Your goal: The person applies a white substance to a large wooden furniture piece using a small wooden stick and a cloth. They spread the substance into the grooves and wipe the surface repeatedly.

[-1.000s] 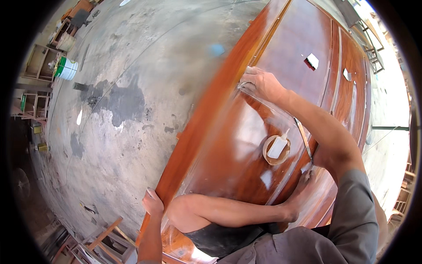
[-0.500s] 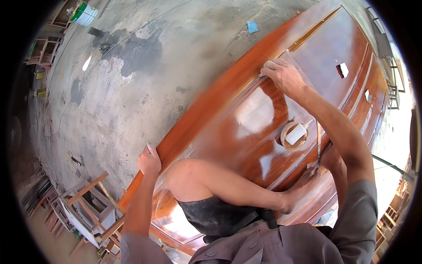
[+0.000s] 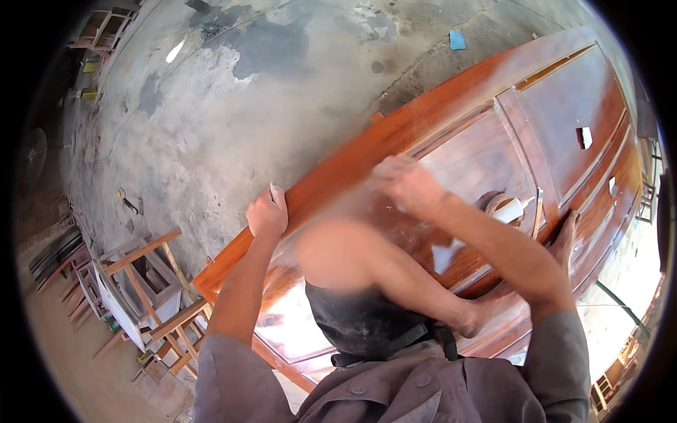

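A large glossy red-brown panelled door (image 3: 451, 106) lies flat across the view. My left hand (image 3: 268, 211) grips its near long edge, fingers curled over the rim. My right hand (image 3: 405, 185) is motion-blurred and presses on a door panel with a pale sheet under the fingers. My bare bent knee (image 3: 345, 257) rises between my arms, and my foot (image 3: 564, 236) rests on the door at the right.
A round pale tin (image 3: 504, 208) stands on the door beside a thin stick. Pale paper scraps (image 3: 584, 137) lie on the panels. Stained concrete floor (image 3: 247, 106) spreads to the left with a blue scrap (image 3: 458, 40). Wooden chair frames (image 3: 141, 282) stand lower left.
My right hand has slid along the door panel toward me. My left hand has moved up the door's edge. The view has swung, so the door sits more to the right.
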Demonstrator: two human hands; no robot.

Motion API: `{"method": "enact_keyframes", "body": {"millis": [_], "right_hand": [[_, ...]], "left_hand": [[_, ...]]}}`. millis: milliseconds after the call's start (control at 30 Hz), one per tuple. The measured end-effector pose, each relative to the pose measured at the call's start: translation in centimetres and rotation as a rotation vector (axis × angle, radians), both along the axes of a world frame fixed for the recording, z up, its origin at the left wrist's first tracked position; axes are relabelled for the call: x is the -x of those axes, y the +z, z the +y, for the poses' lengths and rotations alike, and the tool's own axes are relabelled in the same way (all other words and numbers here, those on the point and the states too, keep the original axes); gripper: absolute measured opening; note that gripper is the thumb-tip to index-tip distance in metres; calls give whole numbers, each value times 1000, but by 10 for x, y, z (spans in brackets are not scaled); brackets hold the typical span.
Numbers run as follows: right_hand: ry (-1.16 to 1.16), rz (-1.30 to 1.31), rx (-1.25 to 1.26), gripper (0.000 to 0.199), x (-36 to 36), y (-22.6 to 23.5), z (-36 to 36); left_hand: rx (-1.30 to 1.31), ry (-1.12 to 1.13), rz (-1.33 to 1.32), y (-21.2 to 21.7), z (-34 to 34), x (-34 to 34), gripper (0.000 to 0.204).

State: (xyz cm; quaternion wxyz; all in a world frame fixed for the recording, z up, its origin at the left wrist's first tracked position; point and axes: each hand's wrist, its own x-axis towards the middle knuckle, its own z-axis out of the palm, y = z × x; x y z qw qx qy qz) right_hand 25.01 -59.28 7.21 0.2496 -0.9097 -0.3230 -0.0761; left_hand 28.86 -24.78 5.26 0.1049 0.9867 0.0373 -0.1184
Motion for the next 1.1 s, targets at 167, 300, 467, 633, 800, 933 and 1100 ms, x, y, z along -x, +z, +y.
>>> {"method": "enact_keyframes", "body": {"millis": [167, 300, 467, 633, 800, 933, 1100], "right_hand": [[-302, 139, -82, 15, 17, 9, 20], [-677, 145, -348, 14, 49, 52, 2], [-871, 193, -454, 26, 107, 87, -22], [-795, -48, -565, 17, 126, 112, -11], [-634, -165, -452, 25, 155, 124, -14], [-520, -150, -414, 32, 169, 133, -14], [-504, -3, -571, 17, 176, 142, -10]], "left_hand": [[-9, -14, -32, -5, -2, 2, 47], [172, 24, -73, -14, 31, -5, 46], [970, -24, 134, 61, -115, -26, 49], [1298, 0, 894, 161, -220, 69, 51], [1510, 76, 880, 152, -201, 94, 37], [1478, 74, 806, 152, -177, 108, 40], [1426, 104, 695, 174, -169, 126, 43]]}}
